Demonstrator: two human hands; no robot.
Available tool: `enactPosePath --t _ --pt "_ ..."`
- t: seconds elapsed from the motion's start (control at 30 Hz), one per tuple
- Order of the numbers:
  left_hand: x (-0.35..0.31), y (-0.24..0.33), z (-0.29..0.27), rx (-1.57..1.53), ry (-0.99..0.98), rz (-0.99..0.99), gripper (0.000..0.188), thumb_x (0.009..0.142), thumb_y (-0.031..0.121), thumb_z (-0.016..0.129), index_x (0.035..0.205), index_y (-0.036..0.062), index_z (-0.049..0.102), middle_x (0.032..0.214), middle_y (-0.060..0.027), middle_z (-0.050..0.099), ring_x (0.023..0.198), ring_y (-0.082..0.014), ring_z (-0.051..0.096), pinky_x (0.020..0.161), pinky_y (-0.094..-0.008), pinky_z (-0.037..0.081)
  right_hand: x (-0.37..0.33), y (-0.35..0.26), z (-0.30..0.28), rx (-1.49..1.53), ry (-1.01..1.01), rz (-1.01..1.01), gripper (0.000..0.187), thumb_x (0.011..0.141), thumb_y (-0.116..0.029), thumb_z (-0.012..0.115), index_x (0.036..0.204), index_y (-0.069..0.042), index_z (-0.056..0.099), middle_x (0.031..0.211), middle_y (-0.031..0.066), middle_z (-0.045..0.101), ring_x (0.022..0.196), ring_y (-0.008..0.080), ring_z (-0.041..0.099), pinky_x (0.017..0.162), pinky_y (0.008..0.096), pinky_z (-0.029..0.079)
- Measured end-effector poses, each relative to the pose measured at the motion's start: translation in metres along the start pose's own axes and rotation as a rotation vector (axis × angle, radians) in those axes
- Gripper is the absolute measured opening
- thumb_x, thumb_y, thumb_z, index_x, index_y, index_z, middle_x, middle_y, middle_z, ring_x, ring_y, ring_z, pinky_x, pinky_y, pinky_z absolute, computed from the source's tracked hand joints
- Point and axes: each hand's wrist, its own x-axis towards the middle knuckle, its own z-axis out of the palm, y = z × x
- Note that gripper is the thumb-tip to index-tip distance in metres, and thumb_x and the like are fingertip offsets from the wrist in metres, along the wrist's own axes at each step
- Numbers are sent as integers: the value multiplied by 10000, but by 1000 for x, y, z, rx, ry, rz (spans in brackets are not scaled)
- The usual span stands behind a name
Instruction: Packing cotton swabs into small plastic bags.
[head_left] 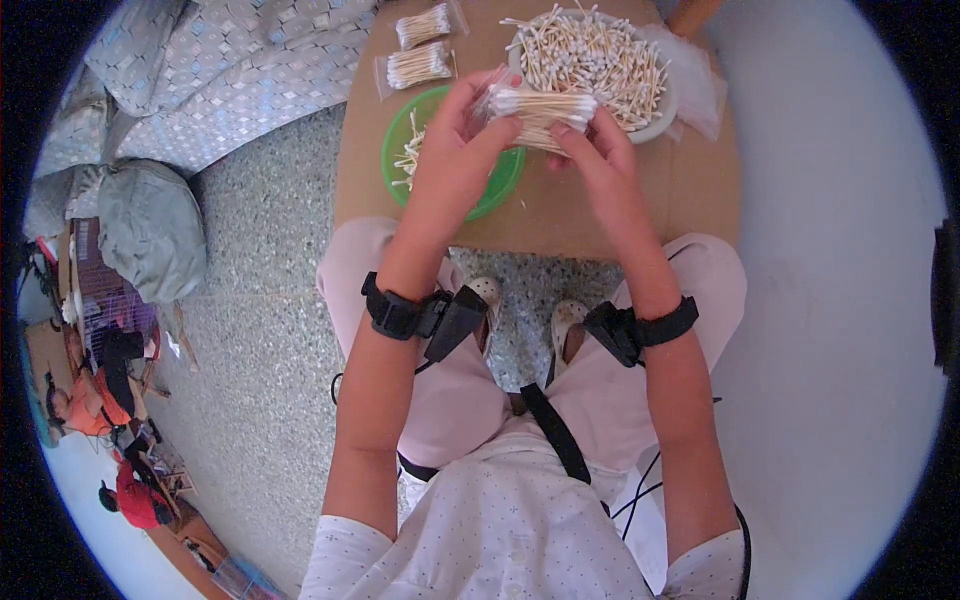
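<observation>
A thick bundle of cotton swabs (545, 106) lies sideways between my two hands, above the near side of the board-topped table. My left hand (462, 150) is closed on the bundle's left end, with a crumpled clear plastic bag (484, 88) at its fingers. How far the bag covers the swabs I cannot tell. Gripping the right end is my right hand (604, 160), its thumb pressed on the sticks. Under my left hand stands a green bowl (391, 150) with some loose swabs inside. Just beyond my right hand, a whitish bowl (664, 122) is heaped with cotton swabs.
Two filled bags of swabs (420, 66) rest at the table's far left. Clear plastic bags (705, 85) lie right of the whitish bowl. Brown board (600, 225) covers the table. A wall (830, 250) rises at right. Two other people (140, 495) sit far left.
</observation>
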Motion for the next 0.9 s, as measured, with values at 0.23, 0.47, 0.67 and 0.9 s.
enactPosePath --t 0.23,0.47,0.67,0.9 --pt "0 0 4 -91 77 9 339 860 85 594 1178 0 516 1053 -41 602 914 -97 571 747 -234 489 -1 0 8 -74 41 -14 222 898 -170 567 1051 -9 554 938 42 602 818 102 563 669 253 499" --pt "0 2 7 36 95 -67 337 852 128 629 1152 4 535 966 -11 616 828 -73 562 702 -217 468 0 1 5 46 63 -95 214 903 -177 553 1052 -24 563 943 42 608 827 100 567 676 252 500" --pt "1 -9 10 87 -92 145 372 845 64 571 1211 31 513 1126 -34 588 966 -101 554 779 -232 466 2 -2 -1 69 109 46 228 899 -147 533 1093 -33 563 991 52 609 920 126 583 711 274 537" --pt "0 -8 8 34 -14 74 313 845 38 545 1156 8 546 1059 -41 609 976 -106 556 846 -239 440 1 0 3 38 17 -54 273 893 -132 536 1150 -40 537 1058 59 600 922 139 594 685 277 546"
